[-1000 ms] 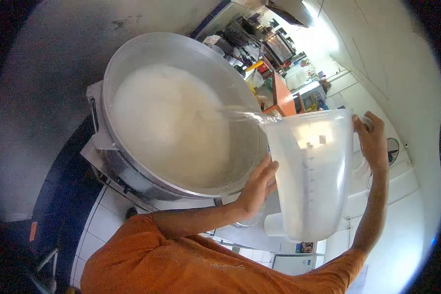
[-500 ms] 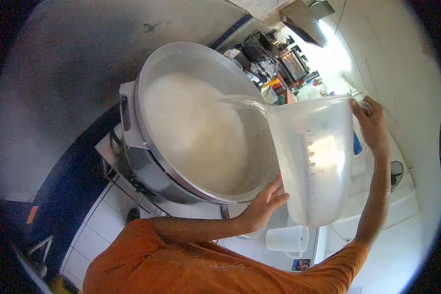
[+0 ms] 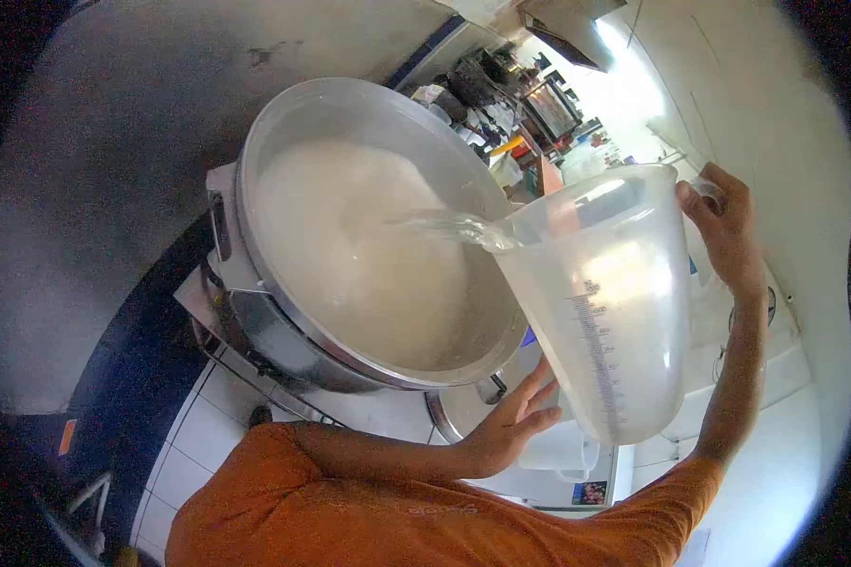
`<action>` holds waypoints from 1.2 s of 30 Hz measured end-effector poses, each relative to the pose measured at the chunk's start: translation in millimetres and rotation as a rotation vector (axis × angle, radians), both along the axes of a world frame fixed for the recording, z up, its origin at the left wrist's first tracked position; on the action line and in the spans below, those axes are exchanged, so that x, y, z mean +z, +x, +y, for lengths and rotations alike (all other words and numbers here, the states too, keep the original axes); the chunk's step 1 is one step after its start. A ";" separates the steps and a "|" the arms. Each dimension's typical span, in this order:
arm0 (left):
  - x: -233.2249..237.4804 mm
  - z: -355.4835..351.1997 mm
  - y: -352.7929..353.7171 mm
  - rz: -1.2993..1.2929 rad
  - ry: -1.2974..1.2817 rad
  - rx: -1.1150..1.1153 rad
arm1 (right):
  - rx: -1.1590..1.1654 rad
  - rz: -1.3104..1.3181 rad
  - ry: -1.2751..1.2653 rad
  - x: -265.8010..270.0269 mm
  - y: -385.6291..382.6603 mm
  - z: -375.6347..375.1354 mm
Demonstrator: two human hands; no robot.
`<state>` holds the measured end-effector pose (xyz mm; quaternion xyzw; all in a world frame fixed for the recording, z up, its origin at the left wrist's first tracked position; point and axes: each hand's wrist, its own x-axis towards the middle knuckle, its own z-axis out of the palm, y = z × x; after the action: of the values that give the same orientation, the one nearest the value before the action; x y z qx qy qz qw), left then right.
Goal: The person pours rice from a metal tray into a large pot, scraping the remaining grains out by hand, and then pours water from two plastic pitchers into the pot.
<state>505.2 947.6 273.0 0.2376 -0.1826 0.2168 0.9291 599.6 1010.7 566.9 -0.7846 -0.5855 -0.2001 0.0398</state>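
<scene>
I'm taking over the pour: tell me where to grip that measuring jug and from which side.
Take the measuring jug by its handle, from the side opposite the spout, where the right hand grips. It tilts over the pot, so steady its base from below, near the left hand.

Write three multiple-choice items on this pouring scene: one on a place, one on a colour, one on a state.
1. Where does the right hand grip the jug?
A. the handle
B. the base
C. the spout

2. What colour is the shirt?
A. blue
B. orange
C. green

3. How is the jug held?
A. upright
B. tilted towards the pot
C. upside down

Answers:
1. A: the fingers close round the handle at the jug's far side, while the left hand is under the base.
2. B: the shirt in the foreground is plainly orange.
3. B: water streams from the spout into the pot.
</scene>
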 end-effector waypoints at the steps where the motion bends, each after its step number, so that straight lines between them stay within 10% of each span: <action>1: -0.5 -2.0 0.7 -0.013 0.003 0.005 | -0.007 0.007 -0.008 1.9 0.2 -2.1; 17: -18.9 1.5 29.0 0.026 0.210 -0.196 | 0.040 -0.159 -0.163 -18.0 -42.5 12.0; 36: -116.4 20.9 -25.6 0.296 1.048 -0.365 | 0.954 -0.684 -0.591 -125.6 -57.9 9.9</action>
<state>479.6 968.5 156.6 0.6589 -0.1719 -0.1019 0.7252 541.7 1020.6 441.3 -0.3089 -0.8791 -0.2294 -0.2815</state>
